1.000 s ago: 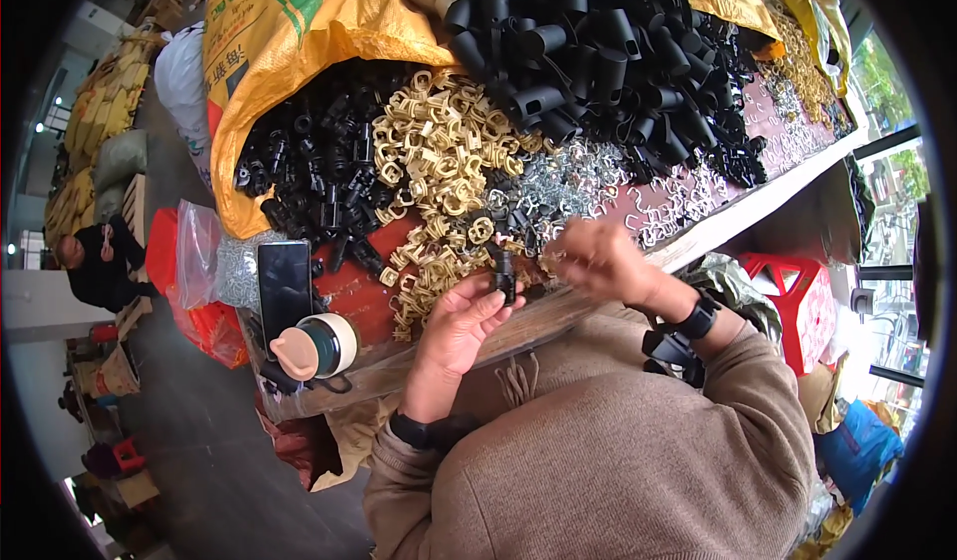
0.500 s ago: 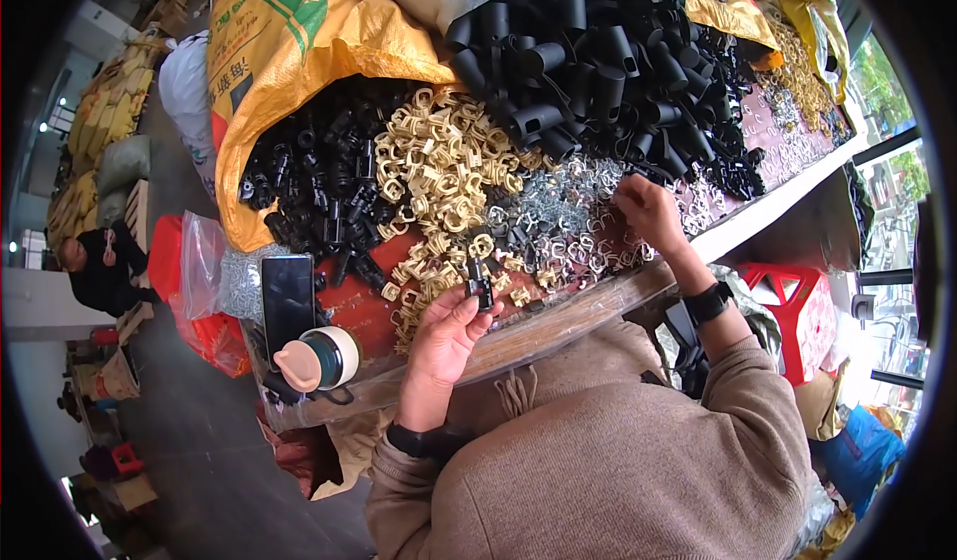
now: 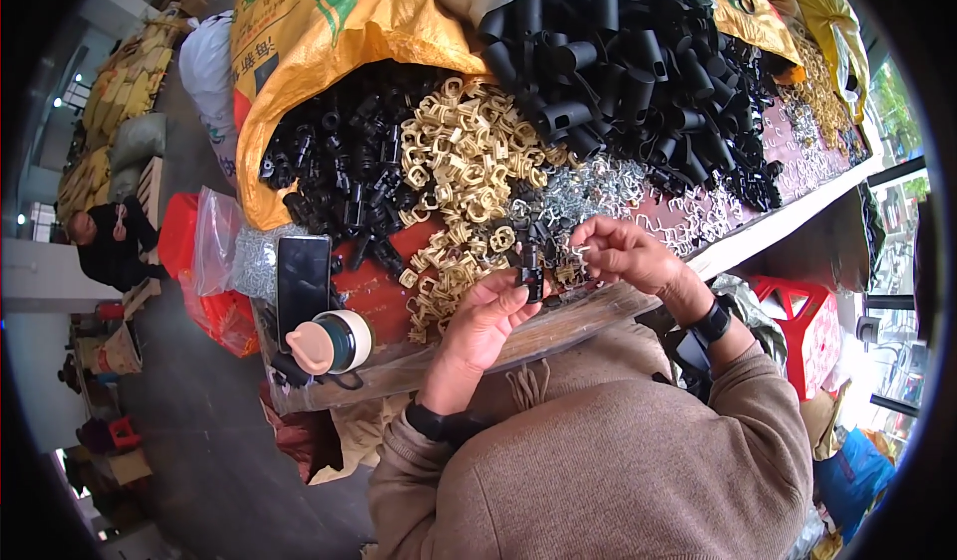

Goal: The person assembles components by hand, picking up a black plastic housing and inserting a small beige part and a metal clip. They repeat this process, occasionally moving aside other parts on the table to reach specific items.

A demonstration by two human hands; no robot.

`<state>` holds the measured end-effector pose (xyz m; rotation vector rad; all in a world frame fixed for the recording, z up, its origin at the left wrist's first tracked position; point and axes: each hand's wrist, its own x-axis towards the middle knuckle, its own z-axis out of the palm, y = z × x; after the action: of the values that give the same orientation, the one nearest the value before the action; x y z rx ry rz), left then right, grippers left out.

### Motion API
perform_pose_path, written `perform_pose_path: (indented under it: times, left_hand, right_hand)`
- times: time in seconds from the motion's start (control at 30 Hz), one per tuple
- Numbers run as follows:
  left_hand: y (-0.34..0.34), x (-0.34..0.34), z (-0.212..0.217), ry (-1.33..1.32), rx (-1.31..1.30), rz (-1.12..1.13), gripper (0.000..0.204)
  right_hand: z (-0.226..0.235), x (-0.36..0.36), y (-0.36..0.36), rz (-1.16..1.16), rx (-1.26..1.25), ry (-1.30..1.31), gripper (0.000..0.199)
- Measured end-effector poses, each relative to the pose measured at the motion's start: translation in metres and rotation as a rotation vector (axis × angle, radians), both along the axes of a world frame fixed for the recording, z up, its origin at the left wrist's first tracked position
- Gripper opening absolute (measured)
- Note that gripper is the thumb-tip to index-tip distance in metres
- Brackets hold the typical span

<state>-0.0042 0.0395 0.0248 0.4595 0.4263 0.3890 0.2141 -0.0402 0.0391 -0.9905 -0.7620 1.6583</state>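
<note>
My left hand [image 3: 483,321] is closed on a small black plastic fitting [image 3: 531,273], held upright between thumb and fingers over the table's front edge. Just to its right, my right hand [image 3: 638,259] pinches a small bent metal clip [image 3: 580,251], its fingertips close to the fitting but apart from it. Beyond the hands lies a heap of cream plastic rings [image 3: 474,151]. Left of that heap is a pile of black plastic fittings [image 3: 344,176]. Small silver metal clips [image 3: 703,216] are scattered to the right.
Black tubular parts [image 3: 628,81] are piled at the back, beside an orange woven sack [image 3: 374,26]. A phone [image 3: 303,279] and a cup with a pink lid [image 3: 329,343] stand at the left edge. A red stool [image 3: 797,326] is at right; another person [image 3: 110,241] sits far left.
My right hand has come back from the metal pieces toward my left hand, a clip now showing at its fingertips. The fitting stays in my left hand. The whole view has shifted slightly.
</note>
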Motion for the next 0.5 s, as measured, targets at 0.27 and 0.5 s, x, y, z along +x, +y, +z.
perform_pose_path:
  times: [0.27,0.5]
  left_hand:
    - [-0.005,0.005,0.0,-0.074,-0.003,0.044,0.021]
    - [-0.003,0.0,-0.002,-0.107,-0.084,0.045,0.019]
  right_hand:
    - [0.008,-0.038,0.011,0.095,0.224,-0.184,0.022]
    - [0.012,-0.042,0.003,0.022,0.133,-0.182,0.01]
